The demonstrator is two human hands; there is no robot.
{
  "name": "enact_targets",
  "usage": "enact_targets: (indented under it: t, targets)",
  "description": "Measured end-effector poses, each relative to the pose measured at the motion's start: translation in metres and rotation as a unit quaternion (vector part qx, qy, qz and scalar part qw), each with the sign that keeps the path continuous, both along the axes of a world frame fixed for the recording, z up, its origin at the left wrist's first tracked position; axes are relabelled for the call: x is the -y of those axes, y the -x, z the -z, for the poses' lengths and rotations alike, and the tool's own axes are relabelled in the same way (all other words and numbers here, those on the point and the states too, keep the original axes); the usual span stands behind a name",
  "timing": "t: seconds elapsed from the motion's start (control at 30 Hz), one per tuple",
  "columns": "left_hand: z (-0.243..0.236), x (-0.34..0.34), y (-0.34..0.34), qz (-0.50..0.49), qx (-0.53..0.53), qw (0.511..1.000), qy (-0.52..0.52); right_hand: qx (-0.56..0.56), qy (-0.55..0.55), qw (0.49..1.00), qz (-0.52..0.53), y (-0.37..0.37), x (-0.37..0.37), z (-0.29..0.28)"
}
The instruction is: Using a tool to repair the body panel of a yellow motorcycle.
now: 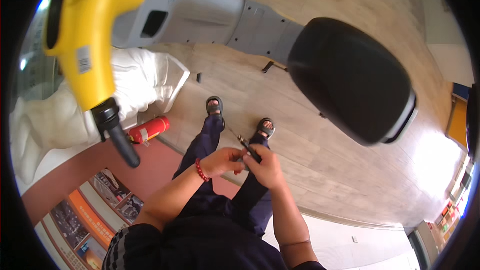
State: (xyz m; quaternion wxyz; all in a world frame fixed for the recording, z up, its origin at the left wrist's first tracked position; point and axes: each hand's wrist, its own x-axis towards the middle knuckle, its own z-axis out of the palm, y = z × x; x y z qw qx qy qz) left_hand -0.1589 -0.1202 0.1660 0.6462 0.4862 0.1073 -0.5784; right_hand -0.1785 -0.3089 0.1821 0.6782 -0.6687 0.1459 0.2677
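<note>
In front of my body my two hands meet, fingers close together. My right hand point(266, 166) is closed around the black handle of a slim screwdriver-like tool point(251, 152). Its thin shaft points away from me, up and to the left, with a brassy collar where it joins the handle. My left hand point(220, 163), a red bead bracelet at its wrist, has its fingers pinched together against the right hand's fingers. Whatever lies between them is mostly hidden; a small reddish bit shows just below. Neither hand touches the large yellow and grey machine ahead.
The machine has a yellow body point(90, 40) with a black handle grip point(122, 140), a grey beam point(200, 10) and a black padded seat point(350, 80). A red fire extinguisher point(149, 129) lies near white draped material point(135, 80). A printed panel point(95, 215) is at lower left.
</note>
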Motion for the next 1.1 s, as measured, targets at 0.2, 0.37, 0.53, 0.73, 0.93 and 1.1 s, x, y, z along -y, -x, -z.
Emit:
enact_targets:
  t: [0.2,0.37,0.53,0.73,0.93,1.1]
  targets:
    - [-0.100,0.038,0.024,0.086,-0.002,0.996,0.037,0.004,0.056,0.998,-0.010,0.055,0.039,-0.102]
    - [-0.141,0.078,0.026,0.167,0.044,0.983,0.064,0.038,0.171,0.981,0.083,0.098,0.060,-0.172]
    - [-0.177,0.125,0.031,0.227,0.124,0.963,0.070,0.076,0.262,0.945,0.180,0.130,0.080,-0.218]
    - [-0.202,0.200,0.041,0.229,0.173,0.956,0.067,0.151,0.316,0.915,0.201,0.148,0.144,-0.229]
    - [-0.215,0.327,0.063,0.215,0.141,0.960,0.116,0.221,0.382,0.885,0.147,0.177,0.264,-0.242]
    - [-0.230,0.432,0.091,0.200,0.091,0.965,0.146,0.224,0.395,0.877,0.158,0.200,0.375,-0.267]
